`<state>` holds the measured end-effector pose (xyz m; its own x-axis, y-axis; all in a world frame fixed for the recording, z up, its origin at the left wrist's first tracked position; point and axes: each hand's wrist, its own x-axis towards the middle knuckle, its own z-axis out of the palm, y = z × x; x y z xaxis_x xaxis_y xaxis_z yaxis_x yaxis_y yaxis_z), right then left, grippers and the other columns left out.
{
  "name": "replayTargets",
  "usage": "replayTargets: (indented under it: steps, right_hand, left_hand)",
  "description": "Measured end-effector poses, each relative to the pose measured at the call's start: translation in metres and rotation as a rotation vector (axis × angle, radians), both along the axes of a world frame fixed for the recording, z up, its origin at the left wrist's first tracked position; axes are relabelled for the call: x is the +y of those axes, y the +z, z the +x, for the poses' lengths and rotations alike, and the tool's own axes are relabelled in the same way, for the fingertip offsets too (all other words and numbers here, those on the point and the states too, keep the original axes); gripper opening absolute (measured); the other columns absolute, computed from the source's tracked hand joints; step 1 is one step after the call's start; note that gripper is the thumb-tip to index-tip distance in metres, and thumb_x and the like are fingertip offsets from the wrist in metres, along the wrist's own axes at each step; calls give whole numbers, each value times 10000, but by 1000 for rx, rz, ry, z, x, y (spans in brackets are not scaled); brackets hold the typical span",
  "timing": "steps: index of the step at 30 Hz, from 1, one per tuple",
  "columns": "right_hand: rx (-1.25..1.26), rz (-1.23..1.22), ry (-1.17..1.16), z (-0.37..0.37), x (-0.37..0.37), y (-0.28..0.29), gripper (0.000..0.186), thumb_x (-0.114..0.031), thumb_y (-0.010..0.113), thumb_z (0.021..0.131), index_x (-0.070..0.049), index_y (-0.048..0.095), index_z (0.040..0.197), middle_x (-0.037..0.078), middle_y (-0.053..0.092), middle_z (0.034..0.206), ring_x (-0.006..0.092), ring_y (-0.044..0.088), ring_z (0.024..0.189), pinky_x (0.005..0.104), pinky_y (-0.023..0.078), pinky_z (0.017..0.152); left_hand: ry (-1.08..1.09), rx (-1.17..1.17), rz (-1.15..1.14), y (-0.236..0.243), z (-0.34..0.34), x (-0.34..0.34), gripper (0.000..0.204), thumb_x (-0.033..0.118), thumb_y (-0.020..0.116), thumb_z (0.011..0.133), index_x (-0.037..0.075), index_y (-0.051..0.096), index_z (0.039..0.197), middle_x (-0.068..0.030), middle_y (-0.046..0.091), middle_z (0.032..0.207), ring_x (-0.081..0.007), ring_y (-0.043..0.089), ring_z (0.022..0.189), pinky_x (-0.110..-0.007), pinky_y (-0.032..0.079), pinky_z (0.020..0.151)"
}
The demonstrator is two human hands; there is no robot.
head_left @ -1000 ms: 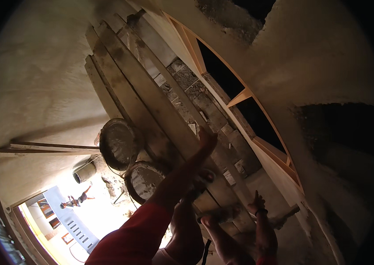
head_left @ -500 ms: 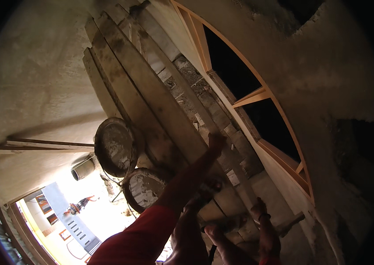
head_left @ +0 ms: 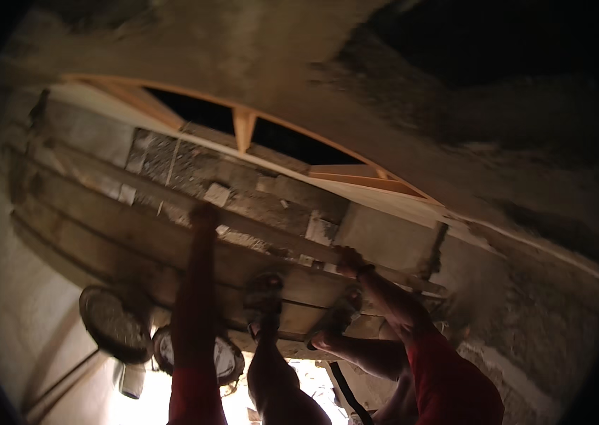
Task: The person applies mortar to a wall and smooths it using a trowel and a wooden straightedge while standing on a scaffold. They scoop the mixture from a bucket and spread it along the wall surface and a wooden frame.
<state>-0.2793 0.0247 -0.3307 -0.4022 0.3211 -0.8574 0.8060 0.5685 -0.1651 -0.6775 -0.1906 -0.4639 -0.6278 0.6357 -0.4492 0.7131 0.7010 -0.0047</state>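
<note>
A long, narrow wooden board [head_left: 278,237] runs slantwise below the window side, from far left down to the right. My left hand [head_left: 204,216] is closed around it near the middle, my arm stretched well forward. Further right, my right hand [head_left: 349,261] grips the same board closer to its right end. Both hands are dark and slightly blurred. Under the board lie wide scaffold planks [head_left: 137,258], and my sandalled feet [head_left: 265,294] stand on them, just on the near side of the board.
Two mortar-smeared basins [head_left: 112,322] sit at the planks' near left edge, with a bucket [head_left: 129,380] lower down. A wooden window frame [head_left: 244,127] is set in the plastered wall beyond. Rubble and blocks [head_left: 218,193] lie between planks and wall.
My view has swung round, so the planks, board and window now lie more crosswise. Both hands remain on the board; the bright doorway has mostly dropped out of sight.
</note>
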Motion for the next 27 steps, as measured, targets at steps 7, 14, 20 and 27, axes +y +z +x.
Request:
replayTargets:
  steps: [7, 14, 20, 27]
  right_hand:
    - [89, 79, -56, -1, 9, 8, 540, -86, 623, 676, -148, 544, 1207, 175, 616, 1066, 360, 590, 1036, 492, 488, 820]
    - [219, 18, -56, -28, 10, 16, 506, -92, 592, 682, -149, 567, 1184, 188, 626, 997, 380, 605, 968, 495, 485, 804]
    - [264, 112, -48, -2, 18, 26, 406, -128, 603, 660, -119, 601, 1066, 186, 648, 892, 376, 635, 886, 498, 503, 756]
    - [410, 116, 58, -3, 56, 111, 350, -156, 618, 652, -74, 598, 992, 212, 626, 816, 389, 631, 823, 492, 506, 722]
  left_hand:
    - [583, -382, 751, -6, -8, 1, 251, 291, 626, 817, 106, 611, 986, -90, 607, 953, -262, 593, 886, -431, 511, 707]
    - [1361, -1044, 911, -6, -61, -33, 420, 267, 730, 738, 119, 554, 1090, -66, 572, 1041, -251, 559, 973, -460, 505, 768]
    - [1644, -977, 874, 54, -37, 32, 446, 291, 711, 723, 112, 549, 1098, -83, 552, 1047, -261, 546, 948, -454, 481, 787]
    - [1562, -1124, 1023, 101, -41, 41, 351, 327, 685, 751, 183, 572, 1051, -41, 556, 1007, -220, 554, 924, -437, 482, 720]
